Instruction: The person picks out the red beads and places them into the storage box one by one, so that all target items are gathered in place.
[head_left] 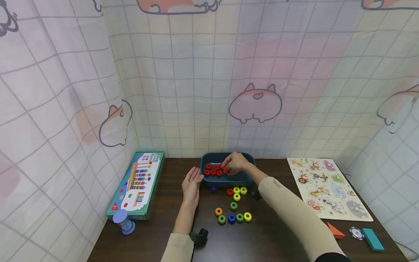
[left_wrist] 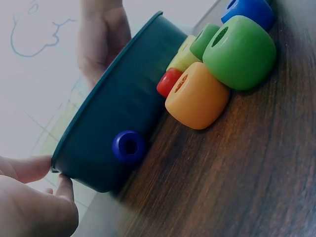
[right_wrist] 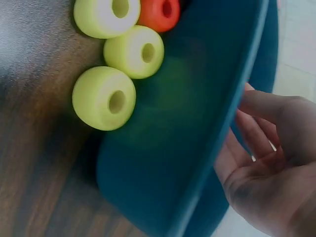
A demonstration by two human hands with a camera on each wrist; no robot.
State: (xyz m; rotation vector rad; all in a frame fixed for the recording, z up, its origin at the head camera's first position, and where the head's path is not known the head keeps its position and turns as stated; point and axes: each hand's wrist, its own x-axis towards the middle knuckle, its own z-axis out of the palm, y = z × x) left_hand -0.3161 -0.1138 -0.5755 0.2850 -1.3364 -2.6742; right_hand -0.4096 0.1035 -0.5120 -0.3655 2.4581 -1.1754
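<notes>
A dark teal plastic bin (head_left: 242, 181) stands at the back of the table, with several red beads (head_left: 213, 172) inside it. My left hand (head_left: 191, 185) is at the bin's left end, fingers extended. In the left wrist view its fingertips (left_wrist: 37, 168) touch the rim. My right hand (head_left: 235, 163) reaches over into the bin, bent fingers down at the red beads on the right. In the right wrist view the bin wall hides these fingertips, so I cannot tell whether they pinch a bead. A dark blue bead (left_wrist: 129, 146) lies against the bin's front.
Yellow beads (head_left: 236, 197), green beads (head_left: 222, 219), a red, an orange and a blue bead (head_left: 231, 218) lie before the bin. A game box (head_left: 144, 182) and sand timer (head_left: 124, 222) stand left. An animal puzzle board (head_left: 327, 189), orange triangle, chip and teal block (head_left: 373, 239) are right.
</notes>
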